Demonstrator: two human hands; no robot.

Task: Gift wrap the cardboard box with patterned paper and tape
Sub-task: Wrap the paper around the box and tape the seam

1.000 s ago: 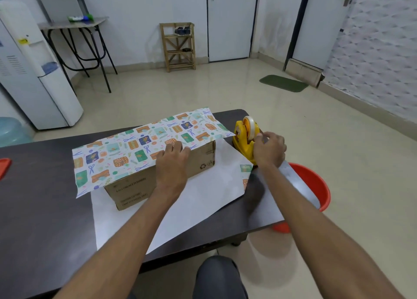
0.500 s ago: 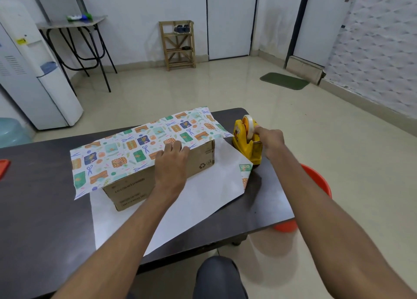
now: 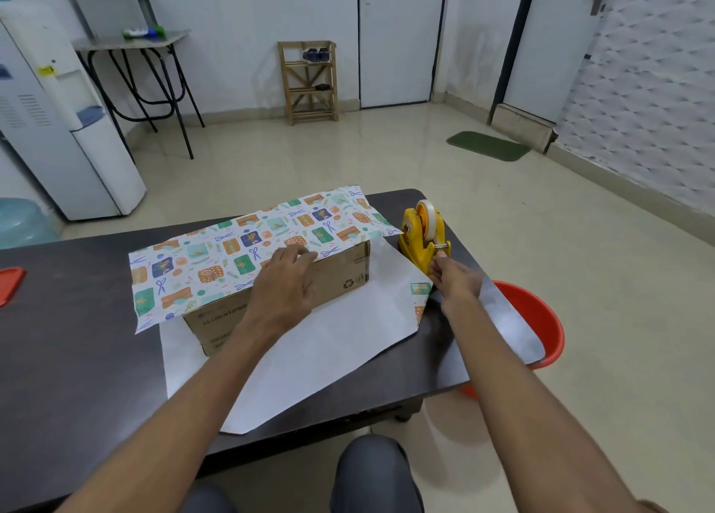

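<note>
The brown cardboard box (image 3: 348,278) lies on the white underside of the patterned paper (image 3: 329,352), which is spread on the dark table (image 3: 77,357). One patterned flap (image 3: 232,249) is folded over the box top. My left hand (image 3: 284,284) rests on the box's near top edge and presses that flap down. A yellow tape dispenser (image 3: 419,234) stands to the right of the box. My right hand (image 3: 454,278) is at its cutter end, fingertips pinched together at the tape; the strip itself is too thin to make out.
A red bucket (image 3: 541,319) stands on the floor beyond the table's right edge. A red object (image 3: 9,284) lies at the table's far left. A water dispenser (image 3: 58,125) and a shoe rack (image 3: 309,83) stand across the room. My knees (image 3: 371,474) are under the near edge.
My right hand moved from the top of the tape roll down to the dispenser's cutter end. My left hand stayed on the flap on the box.
</note>
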